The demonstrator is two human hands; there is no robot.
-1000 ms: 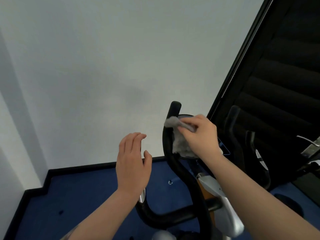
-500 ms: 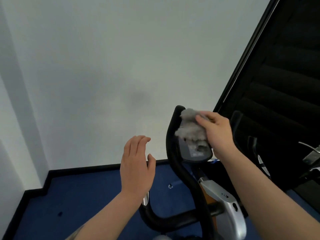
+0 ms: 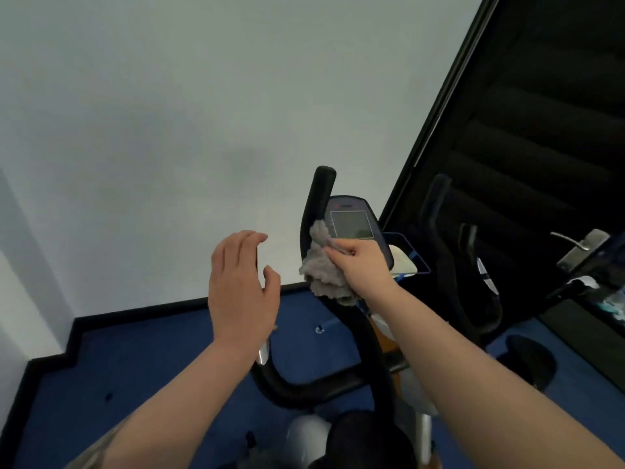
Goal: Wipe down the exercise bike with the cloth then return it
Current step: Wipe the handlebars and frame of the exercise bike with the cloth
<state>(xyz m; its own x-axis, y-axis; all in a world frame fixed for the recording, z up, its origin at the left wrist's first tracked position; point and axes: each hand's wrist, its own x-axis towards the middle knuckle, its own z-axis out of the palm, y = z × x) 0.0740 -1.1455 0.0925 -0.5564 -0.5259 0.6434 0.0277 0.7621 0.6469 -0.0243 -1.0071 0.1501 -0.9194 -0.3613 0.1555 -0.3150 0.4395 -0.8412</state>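
The exercise bike [image 3: 367, 353] stands in front of me, with black curved handlebars and a grey console screen [image 3: 351, 223] at the top. My right hand [image 3: 363, 265] grips a crumpled grey cloth [image 3: 323, 265] and presses it against the left handlebar upright, just below and left of the screen. My left hand [image 3: 240, 286] hovers in the air left of the bike, fingers apart, holding nothing and touching nothing. The lower bike frame is partly hidden behind my forearms.
A white wall fills the view ahead, with black skirting and blue carpet [image 3: 152, 360] below. A dark glass door [image 3: 541, 130] with a metal lever handle [image 3: 575, 245] stands at the right, reflecting the bike. A small light object lies on a blue-edged ledge [image 3: 404, 262] behind the console.
My right hand has moved the cloth down off the console screen to the left handlebar upright, uncovering the screen. My left hand has stayed hovering, drifting slightly.
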